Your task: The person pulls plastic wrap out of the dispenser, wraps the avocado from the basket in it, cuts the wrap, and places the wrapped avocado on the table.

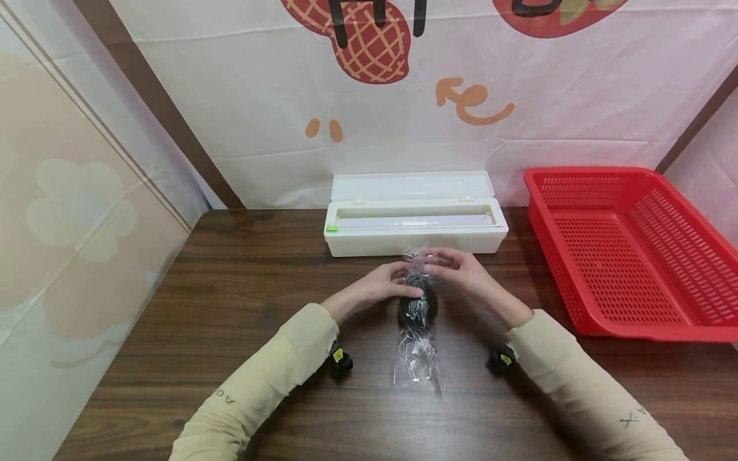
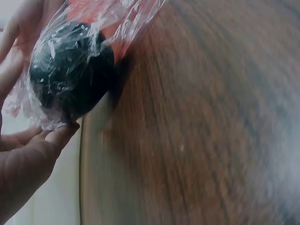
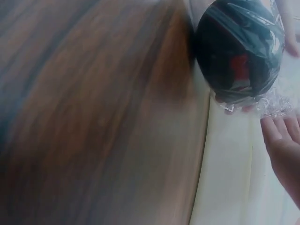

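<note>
A dark, rounded object (image 1: 418,312), smooth and nearly black-green, lies loosely wrapped in clear cling film (image 1: 416,362) on the table. My left hand (image 1: 383,283) grips its far end, thumb over the top and fingers curled at the side. Just beyond, my right hand (image 1: 461,272) pinches the gathered film. Through the film, the left wrist view shows the dark object (image 2: 70,70) with fingertips at its end. Crumpled film (image 3: 279,105) meets the right fingers in the right wrist view. A loose tail of film spreads toward me.
Behind the hands stands a white cling film dispenser (image 1: 415,242), lid raised, with a roll inside. To the right is a red perforated plastic basket (image 1: 588,282). The brown wooden table (image 1: 242,307) meets a printed cloth backdrop (image 1: 259,96) behind and at the sides.
</note>
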Tool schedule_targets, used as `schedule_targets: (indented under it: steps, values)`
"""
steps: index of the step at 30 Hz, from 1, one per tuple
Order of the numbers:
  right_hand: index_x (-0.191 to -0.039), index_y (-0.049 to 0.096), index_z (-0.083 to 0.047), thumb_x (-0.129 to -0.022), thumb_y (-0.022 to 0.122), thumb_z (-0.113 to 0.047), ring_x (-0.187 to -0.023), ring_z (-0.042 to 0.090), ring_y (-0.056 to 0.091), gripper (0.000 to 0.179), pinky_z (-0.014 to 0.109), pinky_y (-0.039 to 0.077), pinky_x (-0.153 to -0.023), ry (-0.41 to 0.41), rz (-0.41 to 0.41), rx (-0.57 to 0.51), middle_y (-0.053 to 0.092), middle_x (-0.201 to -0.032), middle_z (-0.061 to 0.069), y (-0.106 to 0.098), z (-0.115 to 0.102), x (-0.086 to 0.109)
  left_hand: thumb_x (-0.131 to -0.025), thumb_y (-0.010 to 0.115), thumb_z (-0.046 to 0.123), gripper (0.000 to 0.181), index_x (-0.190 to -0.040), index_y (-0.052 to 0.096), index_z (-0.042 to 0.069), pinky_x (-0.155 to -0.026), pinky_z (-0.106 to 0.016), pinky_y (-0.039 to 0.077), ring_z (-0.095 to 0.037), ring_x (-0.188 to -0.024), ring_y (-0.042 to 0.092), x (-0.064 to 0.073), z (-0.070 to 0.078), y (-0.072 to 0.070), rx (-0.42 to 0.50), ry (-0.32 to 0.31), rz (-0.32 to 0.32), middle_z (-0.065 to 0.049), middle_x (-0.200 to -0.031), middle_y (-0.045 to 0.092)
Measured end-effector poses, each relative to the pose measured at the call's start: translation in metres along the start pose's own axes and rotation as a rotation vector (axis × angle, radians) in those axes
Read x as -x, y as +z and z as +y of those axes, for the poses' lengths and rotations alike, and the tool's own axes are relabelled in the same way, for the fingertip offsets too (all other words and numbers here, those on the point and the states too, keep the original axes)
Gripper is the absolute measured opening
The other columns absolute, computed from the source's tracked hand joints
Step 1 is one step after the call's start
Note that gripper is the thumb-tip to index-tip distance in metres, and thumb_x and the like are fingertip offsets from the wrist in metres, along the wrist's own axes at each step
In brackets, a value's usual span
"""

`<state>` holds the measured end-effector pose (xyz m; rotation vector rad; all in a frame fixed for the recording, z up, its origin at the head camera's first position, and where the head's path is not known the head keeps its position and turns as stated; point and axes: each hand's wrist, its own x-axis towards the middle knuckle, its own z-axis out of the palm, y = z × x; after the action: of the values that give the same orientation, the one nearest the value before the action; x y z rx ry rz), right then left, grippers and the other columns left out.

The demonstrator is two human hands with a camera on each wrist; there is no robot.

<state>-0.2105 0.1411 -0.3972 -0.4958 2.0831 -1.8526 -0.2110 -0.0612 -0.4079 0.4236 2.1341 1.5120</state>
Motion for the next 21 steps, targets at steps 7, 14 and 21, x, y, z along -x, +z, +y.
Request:
schedule_targets:
  steps: [7,14,21]
  values:
    - [-0.131,0.04,0.008,-0.072,0.074,-0.003,-0.121,0.034,0.044,0.069,0.036,0.039,-0.098,-0.098,-0.124,0.098,0.046,-0.13,0.023,-0.001,0.002,0.003,-0.07,0.074,-0.003,0.086,-0.139,0.023,-0.007,-0.104,-0.031,0.031,-0.03,-0.131,0.031,0.004,0.001,-0.007,-0.009,0.03,-0.08,-0.021,-0.143,0.028]
    - [-0.128,0.042,0.01,-0.066,0.075,0.007,-0.125,0.033,0.039,0.071,0.038,0.032,-0.103,-0.171,-0.206,0.113,0.045,-0.131,0.024,0.003,0.007,0.007,-0.068,0.073,-0.007,0.083,-0.136,0.026,-0.009,-0.101,-0.027,0.035,-0.031,-0.128,0.035,0.007,-0.001,-0.006,0.018,0.095,-0.053,-0.023,-0.14,0.033]
    - [-0.121,0.05,0.012,-0.063,0.078,0.005,-0.12,0.033,0.045,0.064,0.032,0.037,-0.098,-0.208,-0.173,0.228,0.052,-0.123,0.024,0.004,0.01,0.011,-0.068,0.075,-0.006,0.077,-0.133,0.034,-0.01,-0.097,-0.025,0.038,-0.032,-0.125,0.041,0.01,-0.002,-0.002,-0.017,0.149,-0.022,-0.023,-0.136,0.04]
